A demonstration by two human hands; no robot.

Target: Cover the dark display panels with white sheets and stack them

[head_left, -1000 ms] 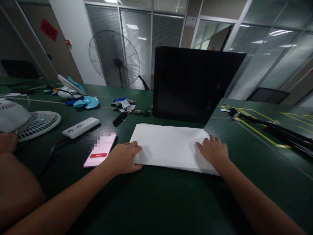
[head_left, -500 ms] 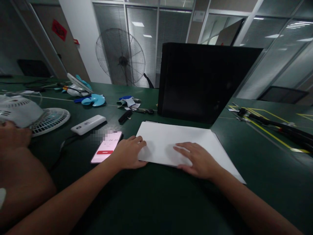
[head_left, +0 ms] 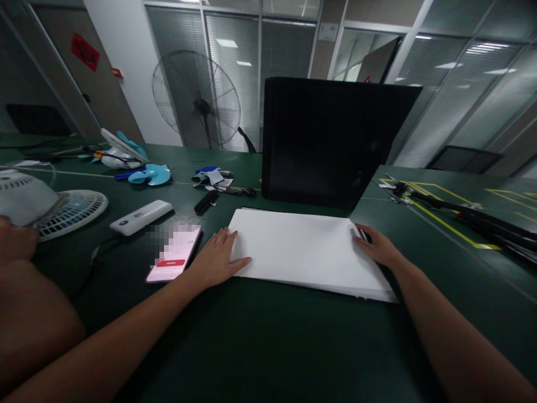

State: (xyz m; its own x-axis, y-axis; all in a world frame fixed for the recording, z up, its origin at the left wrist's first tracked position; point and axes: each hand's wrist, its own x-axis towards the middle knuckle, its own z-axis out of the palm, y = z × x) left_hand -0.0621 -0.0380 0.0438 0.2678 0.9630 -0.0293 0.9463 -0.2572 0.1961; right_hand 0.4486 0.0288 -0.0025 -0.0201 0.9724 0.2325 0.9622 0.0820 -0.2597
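Note:
A stack of white paper lies flat on the dark green table in front of the black box-like panel. My left hand rests at its left edge, fingers stretched out and thumb lying over the sheet. At the right edge is my right hand, its fingers apart and their tips touching the paper's upper right side. Neither hand lifts anything. Just left of my left hand lies a phone with a lit pink screen.
A black panel stands behind the paper. Leftward are a white power bank, a black stick-like item, blue fan blades and a white fan, with another person's hand at it. Black rods lie right.
My right hand has moved from the top of the paper to its right edge. My left hand's fingers have spread along the left edge. The stack's sheets now lie more evenly aligned.

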